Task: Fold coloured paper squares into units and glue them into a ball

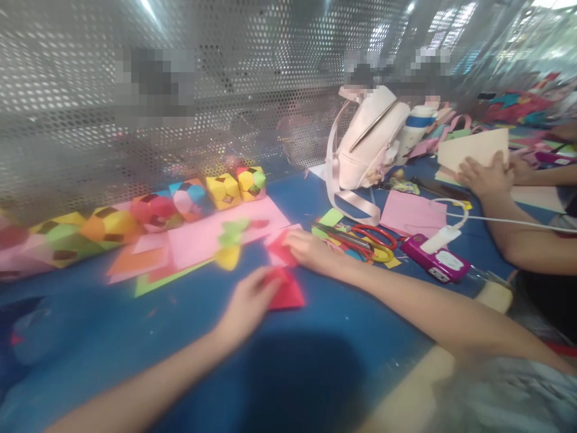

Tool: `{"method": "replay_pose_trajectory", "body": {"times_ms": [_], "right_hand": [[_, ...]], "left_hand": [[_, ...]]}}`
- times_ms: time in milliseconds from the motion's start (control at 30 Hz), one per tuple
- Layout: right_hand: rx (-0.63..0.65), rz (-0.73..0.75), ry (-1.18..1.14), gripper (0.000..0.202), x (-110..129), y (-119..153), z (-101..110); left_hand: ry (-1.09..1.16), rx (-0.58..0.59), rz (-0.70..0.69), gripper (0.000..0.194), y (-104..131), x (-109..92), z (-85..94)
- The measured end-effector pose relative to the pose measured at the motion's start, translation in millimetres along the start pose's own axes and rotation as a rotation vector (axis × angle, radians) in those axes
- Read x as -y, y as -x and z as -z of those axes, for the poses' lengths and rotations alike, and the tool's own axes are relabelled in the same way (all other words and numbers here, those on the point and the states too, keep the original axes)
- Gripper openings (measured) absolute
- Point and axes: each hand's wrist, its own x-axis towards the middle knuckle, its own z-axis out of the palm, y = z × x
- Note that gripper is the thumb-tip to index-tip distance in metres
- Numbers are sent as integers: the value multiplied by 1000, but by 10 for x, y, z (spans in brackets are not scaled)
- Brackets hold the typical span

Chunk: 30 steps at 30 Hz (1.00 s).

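My left hand (249, 297) is closed on a red piece of paper (288, 291), thumb on top, just above the blue table (189, 343). My right hand (306, 249) pinches a pinkish-red paper piece (282, 246) a little farther back; blur hides whether it is folded. Close by on the left lie a small green paper piece (233, 231) and a yellow one (228, 257), both smeared by motion. Behind them is a large pink sheet (211, 231), with orange and green sheets overlapping at its left end.
Folded paper balls (223, 191) line the perforated metal wall (216, 108). To my right are scissors (374, 236), a purple device (435, 258) with a white cable, a pink sheet (412, 210), a white bag (372, 138) and a bottle (415, 129). Another person's hand (487, 174) holds cream paper (473, 150).
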Motion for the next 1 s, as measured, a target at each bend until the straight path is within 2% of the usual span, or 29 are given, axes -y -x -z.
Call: {"method": "replay_pose_trajectory", "body": {"times_ms": [133, 267, 433, 567, 833, 900, 967, 1000], "right_hand": [[-31, 38, -13, 28, 43, 40, -11], [-57, 44, -39, 27, 108, -6, 82], [-314, -72, -118, 16, 180, -101, 265], [-379, -118, -125, 11, 183, -129, 314], [-378, -74, -106, 14, 136, -111, 243], [-279, -45, -79, 16, 73, -96, 153], [-76, 9, -35, 21, -2, -81, 44], [-21, 23, -25, 23, -36, -75, -6]], "left_hand": [[20, -38, 10, 24, -4, 15, 19], [28, -61, 15, 23, -8, 23, 48], [10, -44, 20, 23, -15, 22, 61], [4, -32, 25, 23, -20, 15, 61], [2, -18, 48, 24, -14, 9, 61], [-13, -9, 44, 25, -14, 7, 62], [-25, 3, 40, 25, -15, 3, 65], [-29, 8, 39, 25, -16, 0, 66]]}}
